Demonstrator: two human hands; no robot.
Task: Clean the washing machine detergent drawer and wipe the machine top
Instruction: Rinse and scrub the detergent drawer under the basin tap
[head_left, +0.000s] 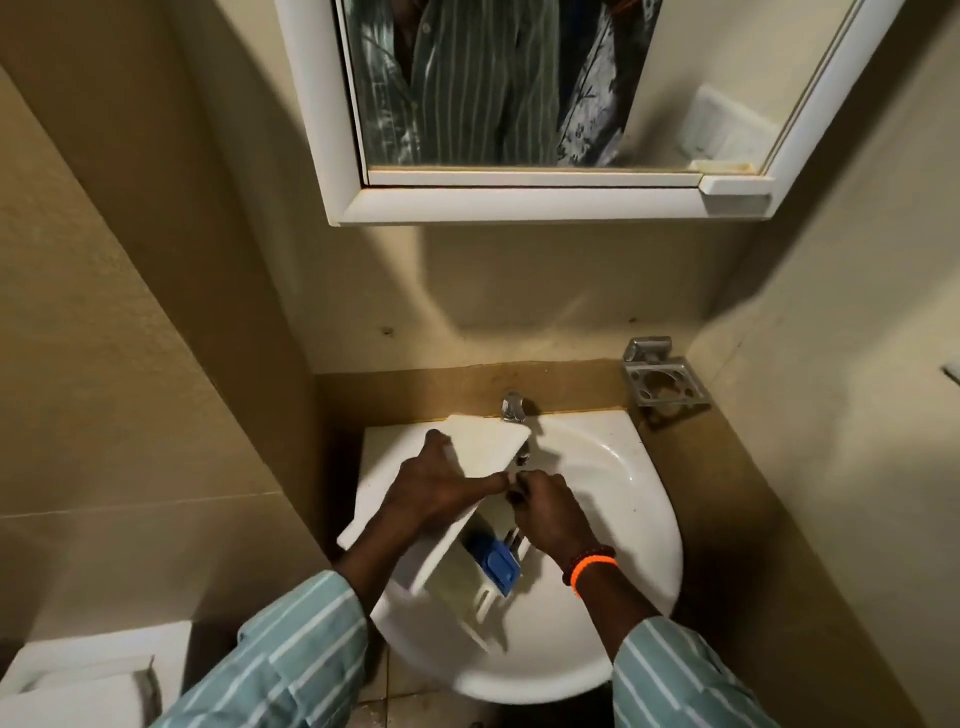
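The white detergent drawer (483, 447) lies tilted over the white sink (613, 467), its front panel up toward the tap (513, 406). A blue insert (496, 564) shows in its lower compartment. My left hand (436, 486) grips the drawer's front panel from the left. My right hand (550, 512) reaches into the drawer's compartments just below the tap's spout, fingers curled; whether it holds anything small is hidden. An orange band and dark beads circle my right wrist.
A white-framed mirror cabinet (519, 205) hangs above the sink. A metal cup holder (665, 379) is fixed on the wall at the right. A toilet roll holder (88, 680) sits at the lower left. Beige walls close in on both sides.
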